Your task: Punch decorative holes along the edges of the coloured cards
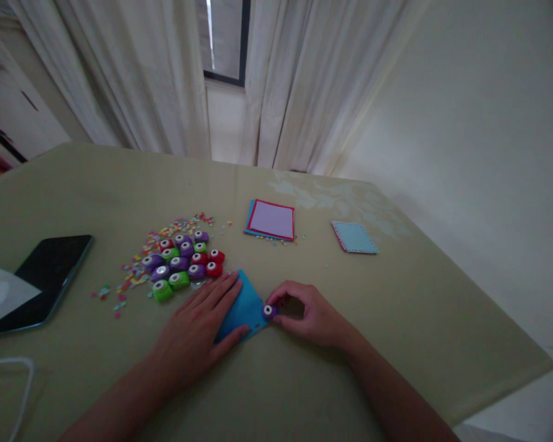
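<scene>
A blue sheet of paper (245, 305) lies on the olive table (396, 319) near its front edge. My left hand (198, 328) rests flat on the sheet with fingers stretched out, pinning it down. My right hand (311, 313) is curled around a small purple paper punch (269, 311) at the sheet's right corner. Behind my left hand sits a cluster of several purple, green and red punches (184, 261).
Coloured paper confetti (152, 245) is scattered left of and behind the punches. A stack of pink and blue sheets (271, 220) and a light blue sheet (354, 237) lie farther back. A dark tablet (41, 273) and a white cable (13, 380) are at left.
</scene>
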Demonstrator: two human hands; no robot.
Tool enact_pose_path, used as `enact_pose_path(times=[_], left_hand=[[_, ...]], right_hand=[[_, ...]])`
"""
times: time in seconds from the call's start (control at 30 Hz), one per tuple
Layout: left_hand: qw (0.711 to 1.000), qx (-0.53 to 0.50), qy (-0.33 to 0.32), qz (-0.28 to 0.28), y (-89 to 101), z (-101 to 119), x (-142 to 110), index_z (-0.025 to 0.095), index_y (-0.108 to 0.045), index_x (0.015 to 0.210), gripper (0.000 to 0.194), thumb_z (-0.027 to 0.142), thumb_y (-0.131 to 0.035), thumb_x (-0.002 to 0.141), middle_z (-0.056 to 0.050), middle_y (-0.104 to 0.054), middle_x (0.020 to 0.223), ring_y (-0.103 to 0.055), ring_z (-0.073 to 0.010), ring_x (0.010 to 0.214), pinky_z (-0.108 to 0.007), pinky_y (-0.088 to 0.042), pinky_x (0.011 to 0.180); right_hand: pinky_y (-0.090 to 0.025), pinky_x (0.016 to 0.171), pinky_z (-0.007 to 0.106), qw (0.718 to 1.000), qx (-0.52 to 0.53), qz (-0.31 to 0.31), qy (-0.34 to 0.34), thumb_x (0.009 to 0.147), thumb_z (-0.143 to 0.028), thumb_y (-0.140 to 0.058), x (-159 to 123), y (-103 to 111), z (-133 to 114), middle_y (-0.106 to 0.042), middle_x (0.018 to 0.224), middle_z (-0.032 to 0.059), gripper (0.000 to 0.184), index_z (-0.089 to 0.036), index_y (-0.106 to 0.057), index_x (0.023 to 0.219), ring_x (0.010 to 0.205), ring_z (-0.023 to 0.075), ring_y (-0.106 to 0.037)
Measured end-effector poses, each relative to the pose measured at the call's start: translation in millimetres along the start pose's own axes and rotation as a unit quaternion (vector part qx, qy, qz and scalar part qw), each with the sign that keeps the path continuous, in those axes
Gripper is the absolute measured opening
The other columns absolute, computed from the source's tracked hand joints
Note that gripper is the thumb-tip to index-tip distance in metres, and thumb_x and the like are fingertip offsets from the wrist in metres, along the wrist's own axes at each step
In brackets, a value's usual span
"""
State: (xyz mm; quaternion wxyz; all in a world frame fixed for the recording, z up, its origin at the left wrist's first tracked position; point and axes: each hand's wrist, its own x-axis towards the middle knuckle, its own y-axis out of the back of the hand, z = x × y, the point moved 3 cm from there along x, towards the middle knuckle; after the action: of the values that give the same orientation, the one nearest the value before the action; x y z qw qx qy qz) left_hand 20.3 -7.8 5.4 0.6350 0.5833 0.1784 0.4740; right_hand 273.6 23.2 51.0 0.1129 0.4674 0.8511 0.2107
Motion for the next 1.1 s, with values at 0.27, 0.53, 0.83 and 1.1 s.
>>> enact_pose_path(times=[0.27, 0.53, 0.83, 1.1], left_hand=[[0.999, 0.033, -0.013, -0.002, -0.9, 1.2, 0.5, 0.021, -0.036, 0.169, 0.077, 0.064, -0.052, 0.107, -0.011, -0.043, 0.172, -0.051, -0.0336, 0.152, -0.052, -0.045, 0.122], [1.000, 0.029, -0.006, -0.009, 1.0, 2.1, 1.1, 0.022, -0.033, 0.171, 0.078, 0.063, -0.052, 0.107, -0.010, -0.042, 0.172, -0.050, -0.0325, 0.153, -0.051, -0.043, 0.124], [1.000, 0.017, -0.008, -0.017, 1.3, 0.9, 1.8, 0.022, -0.033, 0.171, 0.079, 0.063, -0.053, 0.107, -0.011, -0.043, 0.172, -0.050, -0.0337, 0.153, -0.053, -0.043, 0.123], [1.000, 0.005, -0.001, -0.014, 0.3, 0.3, -0.4, 0.025, -0.033, 0.171, 0.078, 0.062, -0.055, 0.107, -0.009, -0.041, 0.173, -0.047, -0.0336, 0.155, -0.052, -0.040, 0.126]], right_hand=[[-0.059, 0.091, 0.032, 1.000, 0.020, -0.011, 0.003, 0.093, -0.026, -0.082, 0.4, -1.1, 3.9, -0.080, 0.106, 0.0048, 0.019, -0.022, -0.080, 0.111, 0.097, 0.0198, -0.075], [-0.059, 0.092, 0.032, 1.000, 0.008, -0.016, 0.015, 0.091, -0.026, -0.085, 0.7, 1.5, 0.0, -0.080, 0.106, 0.0053, 0.020, -0.022, -0.080, 0.110, 0.097, 0.0199, -0.075], [-0.060, 0.094, 0.036, 1.000, 0.017, -0.025, 0.005, 0.092, -0.029, -0.084, 0.7, 1.5, 1.2, -0.081, 0.108, 0.0062, 0.021, -0.023, -0.080, 0.111, 0.099, 0.0218, -0.076], [-0.059, 0.096, 0.036, 0.999, 0.018, -0.032, 0.012, 0.093, -0.030, -0.084, 0.2, 1.8, 3.7, -0.080, 0.110, 0.0068, 0.021, -0.023, -0.080, 0.112, 0.102, 0.0217, -0.076]])
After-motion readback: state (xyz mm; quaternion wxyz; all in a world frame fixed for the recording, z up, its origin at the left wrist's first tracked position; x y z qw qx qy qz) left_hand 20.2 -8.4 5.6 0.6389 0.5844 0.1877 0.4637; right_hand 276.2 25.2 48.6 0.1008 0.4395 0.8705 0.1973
